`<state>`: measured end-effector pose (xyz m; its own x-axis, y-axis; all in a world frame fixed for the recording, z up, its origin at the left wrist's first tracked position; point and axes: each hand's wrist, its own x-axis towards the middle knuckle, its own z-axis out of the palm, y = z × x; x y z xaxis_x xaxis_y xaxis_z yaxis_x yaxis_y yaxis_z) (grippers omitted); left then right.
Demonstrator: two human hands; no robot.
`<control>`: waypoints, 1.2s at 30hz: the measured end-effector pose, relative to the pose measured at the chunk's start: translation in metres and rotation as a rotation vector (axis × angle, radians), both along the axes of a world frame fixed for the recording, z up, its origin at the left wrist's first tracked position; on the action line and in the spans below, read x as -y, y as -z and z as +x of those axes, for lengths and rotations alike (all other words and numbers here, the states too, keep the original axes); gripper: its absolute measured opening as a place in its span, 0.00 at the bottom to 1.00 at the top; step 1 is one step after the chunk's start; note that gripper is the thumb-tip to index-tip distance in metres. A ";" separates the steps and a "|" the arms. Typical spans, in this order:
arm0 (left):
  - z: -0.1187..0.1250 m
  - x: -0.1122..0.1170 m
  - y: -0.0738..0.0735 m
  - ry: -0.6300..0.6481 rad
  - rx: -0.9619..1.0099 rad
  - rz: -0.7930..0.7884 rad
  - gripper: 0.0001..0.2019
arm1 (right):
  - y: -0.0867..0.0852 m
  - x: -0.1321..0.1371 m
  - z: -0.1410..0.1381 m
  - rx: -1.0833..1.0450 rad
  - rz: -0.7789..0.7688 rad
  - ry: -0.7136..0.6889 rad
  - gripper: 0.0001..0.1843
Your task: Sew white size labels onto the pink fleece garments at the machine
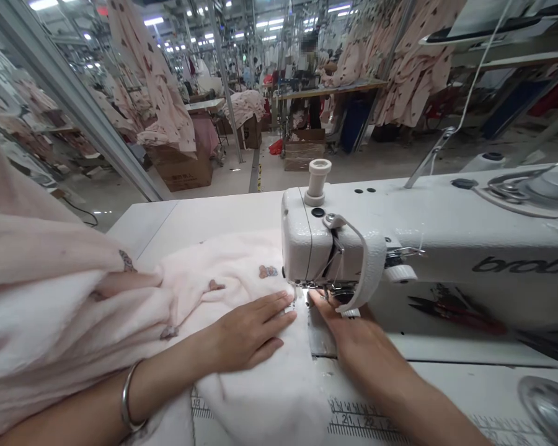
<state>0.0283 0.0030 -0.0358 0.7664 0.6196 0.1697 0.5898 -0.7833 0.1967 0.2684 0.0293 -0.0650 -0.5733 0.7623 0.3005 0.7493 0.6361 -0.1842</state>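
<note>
A pale pink fleece fabric [242, 266] with small printed figures lies bunched on the table and runs up under the head of a white sewing machine [302, 229]. My left hand [251, 331] rests flat on the fabric, fingers stretched toward the needle area; a small white label with print shows by its fingertips. On the other side, my right hand [358, 334] reaches under the machine head beside the needle. Its fingertips are partly hidden by the presser foot area and the white guard, so their grip does not show. A silver bangle circles my left wrist.
Red-handled snips [460, 316] lie under the machine arm. A ruler strip [358, 421] runs along the table's front, with a shiny round metal object [546, 402] at right. Beyond stand cardboard boxes [186, 167], hanging pink garments and a person at another worktable [335, 91].
</note>
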 end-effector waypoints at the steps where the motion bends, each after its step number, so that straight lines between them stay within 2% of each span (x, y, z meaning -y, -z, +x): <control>1: 0.000 -0.001 0.000 0.004 0.005 0.004 0.22 | 0.002 0.011 0.002 0.008 0.032 -0.039 0.30; 3: 0.000 -0.003 -0.001 0.012 0.016 0.020 0.23 | 0.006 0.026 0.002 0.015 0.106 -0.087 0.33; 6: 0.000 -0.004 -0.002 0.009 0.007 0.029 0.22 | 0.009 0.034 -0.004 -0.012 0.153 -0.046 0.32; 12: -0.001 -0.006 -0.001 -0.004 0.013 0.042 0.22 | 0.009 0.029 -0.012 -0.073 0.139 0.015 0.34; 20: -0.002 -0.009 0.000 -0.008 0.037 0.030 0.22 | 0.006 0.032 -0.013 -0.068 0.130 0.022 0.35; 28: -0.003 -0.007 0.000 -0.025 0.008 -0.010 0.22 | -0.001 0.032 -0.012 -0.047 0.114 0.034 0.42; 36: -0.003 -0.008 -0.001 -0.018 0.013 -0.012 0.22 | 0.003 0.034 -0.011 -0.063 0.107 0.030 0.40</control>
